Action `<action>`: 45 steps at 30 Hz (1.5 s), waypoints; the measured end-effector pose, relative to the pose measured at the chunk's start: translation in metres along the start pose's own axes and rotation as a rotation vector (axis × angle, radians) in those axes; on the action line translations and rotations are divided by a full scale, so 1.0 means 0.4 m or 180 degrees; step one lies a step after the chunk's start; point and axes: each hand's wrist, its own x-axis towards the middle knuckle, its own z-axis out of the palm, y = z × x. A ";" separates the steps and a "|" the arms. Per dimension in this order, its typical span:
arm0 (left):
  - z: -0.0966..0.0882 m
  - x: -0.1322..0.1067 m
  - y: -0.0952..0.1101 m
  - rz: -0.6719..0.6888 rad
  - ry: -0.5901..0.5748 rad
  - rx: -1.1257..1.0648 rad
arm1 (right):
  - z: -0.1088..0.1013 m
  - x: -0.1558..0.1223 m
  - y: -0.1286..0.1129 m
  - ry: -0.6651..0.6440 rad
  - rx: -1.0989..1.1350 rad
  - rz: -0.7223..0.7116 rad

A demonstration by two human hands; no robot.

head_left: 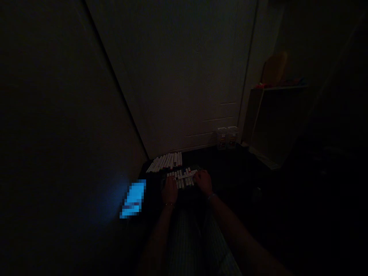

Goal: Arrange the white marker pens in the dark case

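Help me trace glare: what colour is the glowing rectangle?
The glowing rectangle is mostly bright blue; head view.

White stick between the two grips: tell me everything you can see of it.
The white stick is slim, straight and pale, perhaps a pen; its material and any lettering are lost in the dark. It lies roughly crosswise over the similar sticks, its right end a little higher in the picture. The right grip seems to hold that end; the left grip is by the other, contact unclear. Whether it rests on those beneath cannot be told.
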 end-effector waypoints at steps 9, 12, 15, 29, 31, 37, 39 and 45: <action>0.012 -0.002 -0.001 0.0471 -0.0238 -0.0111 | 0.014 -0.001 0.007 0.0147 -0.0148 -0.0124; 0.016 -0.001 -0.008 0.0341 0.0027 -0.0237 | 0.017 -0.001 0.009 0.0185 -0.0206 -0.0131; 0.014 0.002 -0.013 0.0158 0.0221 -0.0411 | 0.018 -0.002 0.011 0.0200 -0.0226 -0.0180; -0.003 0.007 -0.010 0.0318 0.0185 -0.0328 | 0.016 -0.005 0.012 0.0200 -0.0043 -0.0383; -0.005 0.008 -0.009 0.0330 0.0133 -0.0265 | 0.018 -0.005 0.015 0.0251 -0.0027 -0.0391; -0.006 0.004 -0.002 0.0300 0.0010 0.0168 | 0.020 -0.004 0.015 0.0247 0.0033 -0.0300; -0.006 0.002 0.001 0.0275 0.0031 0.0261 | 0.018 -0.004 0.014 0.0255 0.0025 -0.0268; -0.006 0.003 0.002 0.0260 -0.0040 0.0443 | 0.010 -0.006 0.011 0.0182 -0.0012 -0.0304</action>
